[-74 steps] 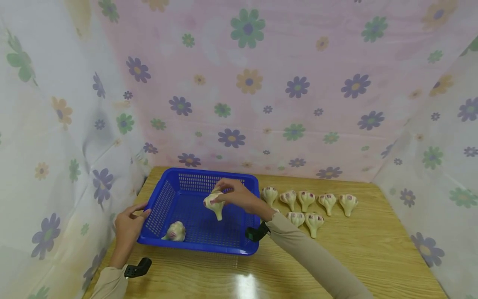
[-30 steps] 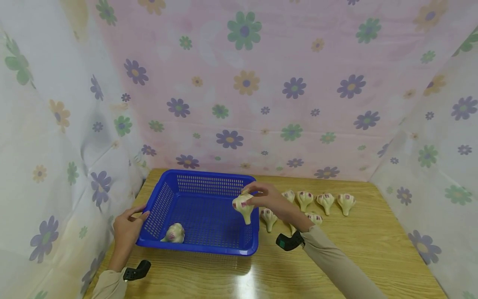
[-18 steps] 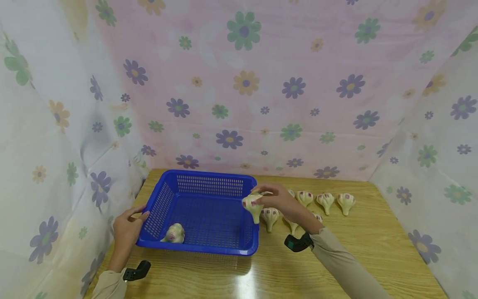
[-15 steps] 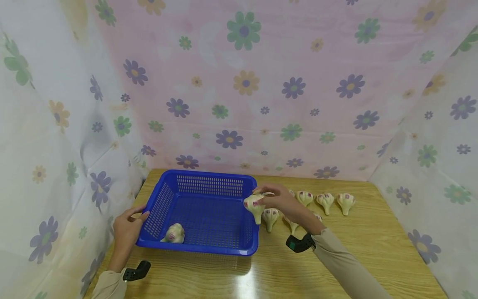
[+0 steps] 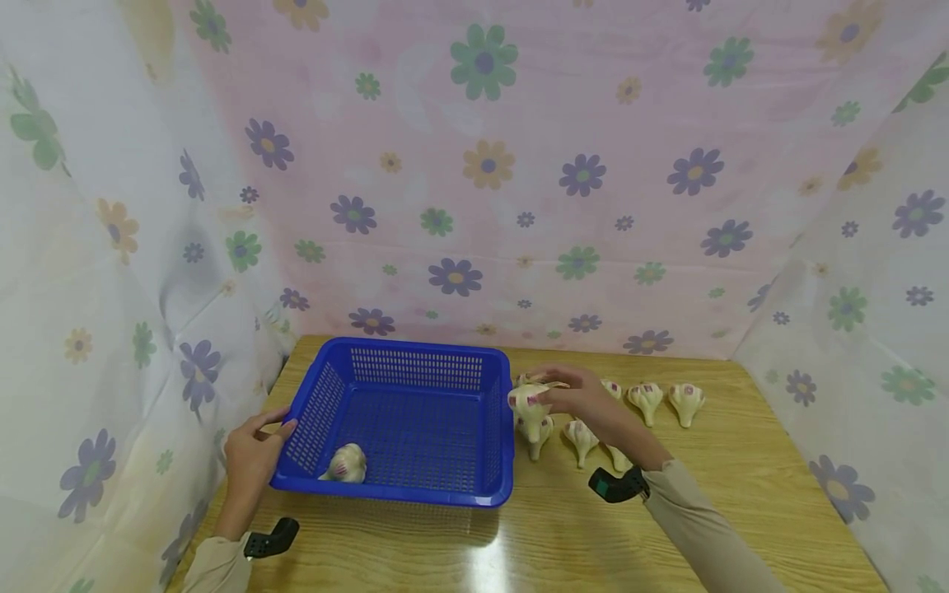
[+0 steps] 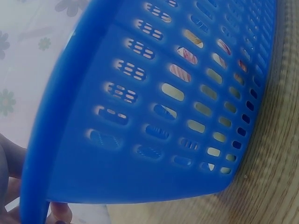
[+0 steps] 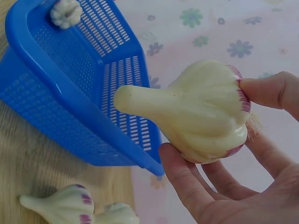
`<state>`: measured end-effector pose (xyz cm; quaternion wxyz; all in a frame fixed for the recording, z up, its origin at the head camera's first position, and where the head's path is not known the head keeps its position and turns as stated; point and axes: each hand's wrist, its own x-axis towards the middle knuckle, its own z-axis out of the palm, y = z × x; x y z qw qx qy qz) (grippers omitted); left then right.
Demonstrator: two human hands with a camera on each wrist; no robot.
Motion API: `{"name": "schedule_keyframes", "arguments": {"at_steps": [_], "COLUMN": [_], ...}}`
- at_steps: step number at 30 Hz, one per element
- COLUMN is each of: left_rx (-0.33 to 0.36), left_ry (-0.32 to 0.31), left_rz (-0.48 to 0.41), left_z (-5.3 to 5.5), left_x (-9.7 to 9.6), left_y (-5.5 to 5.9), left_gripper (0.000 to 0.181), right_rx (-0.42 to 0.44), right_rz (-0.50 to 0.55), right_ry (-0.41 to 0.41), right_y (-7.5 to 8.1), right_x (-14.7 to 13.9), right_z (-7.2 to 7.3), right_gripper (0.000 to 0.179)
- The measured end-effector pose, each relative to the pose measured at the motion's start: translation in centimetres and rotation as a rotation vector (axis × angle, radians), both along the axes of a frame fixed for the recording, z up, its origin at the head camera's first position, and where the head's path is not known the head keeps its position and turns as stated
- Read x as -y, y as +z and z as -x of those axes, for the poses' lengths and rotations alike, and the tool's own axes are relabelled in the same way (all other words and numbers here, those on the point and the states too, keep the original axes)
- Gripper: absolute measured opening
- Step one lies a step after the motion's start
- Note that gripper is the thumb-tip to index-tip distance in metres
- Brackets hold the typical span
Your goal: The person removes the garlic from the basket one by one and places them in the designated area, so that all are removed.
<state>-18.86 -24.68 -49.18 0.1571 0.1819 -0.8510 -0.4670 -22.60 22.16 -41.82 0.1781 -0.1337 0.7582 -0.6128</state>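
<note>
A garlic bulb [image 7: 205,112] with purple marks is pinched between thumb and fingers of my right hand [image 5: 578,399], neck pointing down. In the head view it hangs just right of the blue basket [image 5: 415,492], in front of other bulbs on the table. My left hand [image 5: 255,453] grips the basket's left rim, its thumb on top. The left wrist view shows mostly the basket's slotted wall [image 6: 140,116], with part of the fingers at the lower left. Inside the basket, a single garlic bulb [image 5: 347,463] lies in the near left corner.
Several garlic bulbs stand on the wooden table [image 5: 704,494] right of the basket, including one at the far right [image 5: 687,403] and one in the nearer row [image 5: 581,441]; my right hand hides some. Flowered cloth [image 5: 519,206] encloses the back and sides.
The right hand has carried its garlic bulb rightward from over the basket, across the right rim, to above the table. The left hand and the basket have stayed in place.
</note>
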Motion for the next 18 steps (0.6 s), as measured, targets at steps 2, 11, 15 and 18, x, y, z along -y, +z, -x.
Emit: {"name": "schedule_keyframes", "arguments": {"at_steps": [2, 11, 15, 18], "left_rx": [-0.003, 0.019, 0.016, 0.001], "left_ry": [0.002, -0.004, 0.001, 0.009], "left_rz": [0.008, -0.014, -0.011, -0.002], "left_z": [0.0, 0.0, 0.1, 0.1], "left_x": [0.0, -0.2, -0.1, 0.0], "left_y": [0.0, 0.0, -0.2, -0.3], "left_gripper": [0.032, 0.033, 0.033, 0.032], "right_rx": [-0.001, 0.006, 0.016, 0.014], "right_rz": [-0.018, -0.061, -0.064, -0.068], "right_ry": [-0.013, -0.079, -0.103, -0.107], "right_y": [-0.1, -0.2, -0.1, -0.3], "right_x": [-0.5, -3.5, -5.0, -5.9], "right_z": [-0.1, -0.4, -0.7, -0.8], "right_gripper": [0.049, 0.043, 0.046, 0.05]}}
